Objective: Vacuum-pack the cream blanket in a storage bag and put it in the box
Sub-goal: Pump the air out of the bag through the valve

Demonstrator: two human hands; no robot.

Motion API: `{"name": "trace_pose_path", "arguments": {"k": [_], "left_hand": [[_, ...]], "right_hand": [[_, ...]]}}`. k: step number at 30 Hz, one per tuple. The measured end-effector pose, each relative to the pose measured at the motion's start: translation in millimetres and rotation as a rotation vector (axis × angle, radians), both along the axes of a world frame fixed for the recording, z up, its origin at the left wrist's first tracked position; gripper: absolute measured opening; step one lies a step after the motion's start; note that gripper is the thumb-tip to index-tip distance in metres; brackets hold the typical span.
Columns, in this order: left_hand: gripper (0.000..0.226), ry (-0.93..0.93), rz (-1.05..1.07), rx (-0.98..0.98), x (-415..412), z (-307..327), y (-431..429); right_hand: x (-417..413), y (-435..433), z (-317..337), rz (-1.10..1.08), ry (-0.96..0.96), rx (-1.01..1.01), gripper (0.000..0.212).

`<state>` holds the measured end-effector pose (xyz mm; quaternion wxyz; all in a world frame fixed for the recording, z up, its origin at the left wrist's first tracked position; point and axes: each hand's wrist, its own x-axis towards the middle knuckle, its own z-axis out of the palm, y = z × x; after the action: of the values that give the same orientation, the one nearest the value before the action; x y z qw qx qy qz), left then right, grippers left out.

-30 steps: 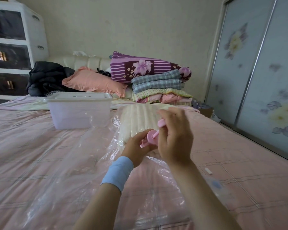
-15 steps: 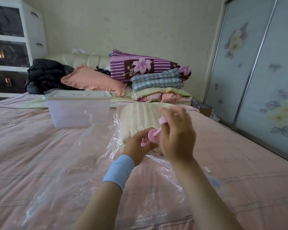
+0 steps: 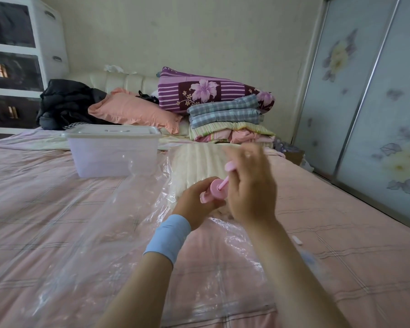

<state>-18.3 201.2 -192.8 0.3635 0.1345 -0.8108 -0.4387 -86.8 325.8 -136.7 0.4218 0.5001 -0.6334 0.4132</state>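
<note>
Hands first, from the head view: the left hand (image 3: pixel 194 202), with a light blue wristband (image 3: pixel 168 240) on its wrist, is wrapped around the body of a small pink plastic hand pump (image 3: pixel 214 189), and the right hand (image 3: pixel 251 185) is closed on the pump's pink plunger handle, which sticks up a bit out of the barrel. The right fingers are blurry, so I can't really tell how tight that grip is. The pump stands on the clear plastic storage bag (image 3: pixel 100 233), which lies flat and crinkly across the pink checked bedspread (image 3: pixel 21 197). The cream ribbed blanket (image 3: pixel 194 162) is inside the bag at its far end, just beyond the hands. A translucent plastic box with a white lid (image 3: pixel 111 152) sits on the bed to the left of the blanket, near the bag's far edge, lid on. Behind that there's a stack of folded bedding (image 3: pixel 225 119) and a peach pillow (image 3: pixel 133 112) up by the headboard.
</note>
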Motion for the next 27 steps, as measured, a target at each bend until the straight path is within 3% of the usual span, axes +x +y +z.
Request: {"name": "trace_pose_path", "arguments": {"k": [2,4,6,8,10,13,15,17,19,21,25,27], "left_hand": [[0.031,-0.023,0.024,0.011,-1.2,-0.5,-0.2],[0.028,-0.023,0.027,0.035,-2.1,-1.2,1.1],[0.041,0.009,0.025,0.065,-2.9,-1.4,-0.1],[0.054,0.021,0.019,0.084,-2.0,-0.2,-3.5],[0.051,0.002,0.005,0.094,-2.2,1.2,-7.0],[0.049,-0.059,-0.016,0.063,-3.6,2.7,-11.9],[0.049,-0.063,-0.019,0.071,-4.8,2.4,-13.0],[0.047,-0.054,-0.014,0.083,-6.5,1.1,-12.3],[0.046,-0.054,-0.012,0.084,-7.5,-0.3,-10.7],[0.047,-0.045,-0.012,0.086,-8.0,-0.8,-11.9],[0.053,-0.051,-0.023,0.097,-7.4,-1.0,-14.8],[0.056,-0.068,-0.025,0.094,-8.7,-3.2,-14.2]], "right_hand": [[-10.5,-7.7,-25.2,-0.022,-0.124,0.334,0.037],[-15.6,-8.3,-25.8,-0.005,-0.2,0.461,0.034],[-10.9,-2.0,-6.4,0.046,-0.148,0.309,0.033],[-1.3,7.0,20.3,0.112,-0.027,0.027,0.031],[3.6,15.1,38.4,0.152,0.076,-0.2,0.031],[3.0,12.9,31.7,0.125,0.096,-0.269,0.036],[-0.5,5.5,7.5,0.093,0.003,-0.042,0.034],[-9.4,-2.3,-15.1,0.012,-0.118,0.341,0.034],[-15.7,-3.4,-17.0,-0.032,-0.162,0.507,0.032],[-12.6,3.7,0.6,0.04,-0.112,0.365,0.031],[1.0,19.4,39.8,0.166,0.098,-0.19,0.032],[3.3,17.3,39.1,0.149,0.113,-0.302,0.036]]}}
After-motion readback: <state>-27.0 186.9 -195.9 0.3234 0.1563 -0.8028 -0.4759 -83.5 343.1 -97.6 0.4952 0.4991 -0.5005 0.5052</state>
